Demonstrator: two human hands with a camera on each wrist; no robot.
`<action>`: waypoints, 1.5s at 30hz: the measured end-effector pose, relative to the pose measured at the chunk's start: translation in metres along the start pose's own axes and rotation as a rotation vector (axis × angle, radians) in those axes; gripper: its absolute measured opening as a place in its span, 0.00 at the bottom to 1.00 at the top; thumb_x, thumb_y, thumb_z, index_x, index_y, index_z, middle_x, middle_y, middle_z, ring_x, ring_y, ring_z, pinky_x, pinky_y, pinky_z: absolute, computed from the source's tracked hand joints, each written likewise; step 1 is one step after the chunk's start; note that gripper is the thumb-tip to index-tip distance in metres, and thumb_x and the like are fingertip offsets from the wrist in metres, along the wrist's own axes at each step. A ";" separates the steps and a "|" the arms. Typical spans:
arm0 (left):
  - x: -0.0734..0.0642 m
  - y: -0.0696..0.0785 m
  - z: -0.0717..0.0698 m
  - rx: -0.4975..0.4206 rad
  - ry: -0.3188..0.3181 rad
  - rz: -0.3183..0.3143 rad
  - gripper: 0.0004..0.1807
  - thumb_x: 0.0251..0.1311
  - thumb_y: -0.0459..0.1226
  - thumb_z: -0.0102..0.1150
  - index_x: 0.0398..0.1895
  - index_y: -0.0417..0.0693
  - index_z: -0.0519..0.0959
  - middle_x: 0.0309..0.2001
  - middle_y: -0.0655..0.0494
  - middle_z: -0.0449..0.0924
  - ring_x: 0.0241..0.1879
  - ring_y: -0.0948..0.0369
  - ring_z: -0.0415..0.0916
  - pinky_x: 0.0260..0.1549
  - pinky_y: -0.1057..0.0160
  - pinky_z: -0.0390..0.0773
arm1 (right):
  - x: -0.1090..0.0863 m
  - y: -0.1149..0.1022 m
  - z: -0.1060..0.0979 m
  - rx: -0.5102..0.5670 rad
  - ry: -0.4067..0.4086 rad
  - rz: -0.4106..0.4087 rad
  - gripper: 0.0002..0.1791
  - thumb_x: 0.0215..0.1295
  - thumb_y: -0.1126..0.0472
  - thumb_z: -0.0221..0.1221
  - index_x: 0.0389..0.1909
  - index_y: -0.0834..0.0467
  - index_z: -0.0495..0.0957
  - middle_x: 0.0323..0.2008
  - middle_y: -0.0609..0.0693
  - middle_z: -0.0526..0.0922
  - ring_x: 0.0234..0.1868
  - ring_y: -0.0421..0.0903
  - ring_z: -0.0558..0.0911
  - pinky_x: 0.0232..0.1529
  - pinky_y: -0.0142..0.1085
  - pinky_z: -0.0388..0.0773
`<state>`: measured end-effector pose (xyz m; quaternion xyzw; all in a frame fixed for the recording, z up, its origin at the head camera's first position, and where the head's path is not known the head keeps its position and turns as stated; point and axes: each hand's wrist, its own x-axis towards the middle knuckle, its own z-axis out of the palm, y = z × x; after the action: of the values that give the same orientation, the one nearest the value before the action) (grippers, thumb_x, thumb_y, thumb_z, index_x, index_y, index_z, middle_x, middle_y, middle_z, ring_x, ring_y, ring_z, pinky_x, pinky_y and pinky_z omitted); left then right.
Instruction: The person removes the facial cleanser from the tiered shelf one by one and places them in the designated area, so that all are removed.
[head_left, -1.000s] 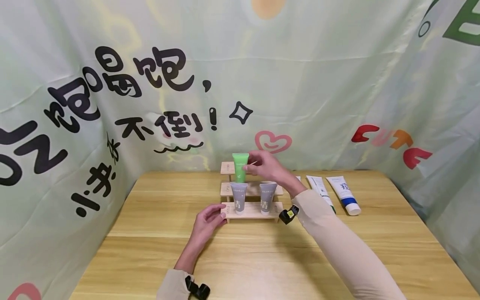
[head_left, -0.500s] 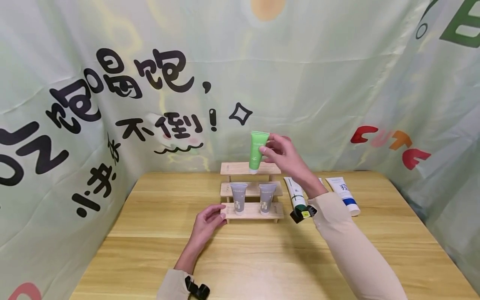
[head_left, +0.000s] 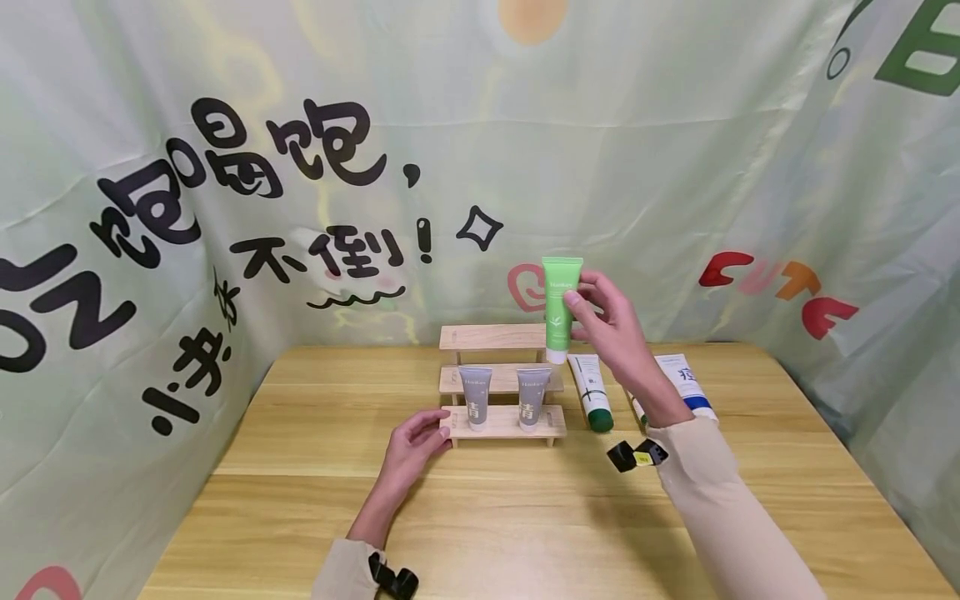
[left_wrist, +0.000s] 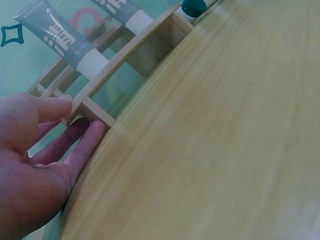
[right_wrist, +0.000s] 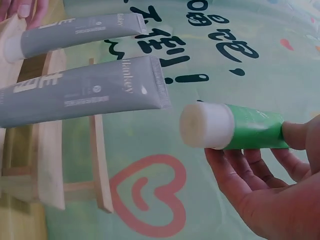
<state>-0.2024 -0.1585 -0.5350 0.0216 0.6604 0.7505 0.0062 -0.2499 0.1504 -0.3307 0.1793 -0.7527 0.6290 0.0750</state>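
Observation:
My right hand (head_left: 611, 329) pinches a green squeeze tube (head_left: 559, 312) between thumb and fingers. The tube hangs cap down in the air, at the right end of the rack's top step; its white cap points at the camera in the right wrist view. A small three-step wooden rack (head_left: 502, 425) stands on the table. Two grey tubes (head_left: 476, 396) (head_left: 532, 396) stand on their caps on its lowest step. At that step's left end, my left hand (head_left: 415, 442) holds on, thumb at the board (left_wrist: 76, 102) and fingertips against the leg below.
Right of the rack lies a white tube (head_left: 589, 385) with a green cap. Another white tube with a blue band (head_left: 686, 379) lies farther right, partly behind my right wrist, which almost covers a third one. A printed cloth (head_left: 637, 183) hangs behind the wooden table (head_left: 337, 383).
The green tube has been lifted off the rack's top step and carried right by my right hand. My left hand has kept its place at the rack.

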 end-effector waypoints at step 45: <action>0.001 0.001 -0.001 -0.001 0.000 -0.027 0.18 0.66 0.25 0.63 0.58 0.34 0.79 0.57 0.36 0.77 0.50 0.53 0.82 0.52 0.57 0.87 | -0.126 0.097 -0.039 -0.205 0.174 0.223 0.26 0.75 0.58 0.62 0.70 0.57 0.70 0.49 0.64 0.83 0.38 0.38 0.84 0.31 0.35 0.89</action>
<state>-0.2039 -0.1598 -0.5343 0.0127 0.6603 0.7507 0.0162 -0.1730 0.2242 -0.4547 0.0308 -0.8187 0.5666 0.0877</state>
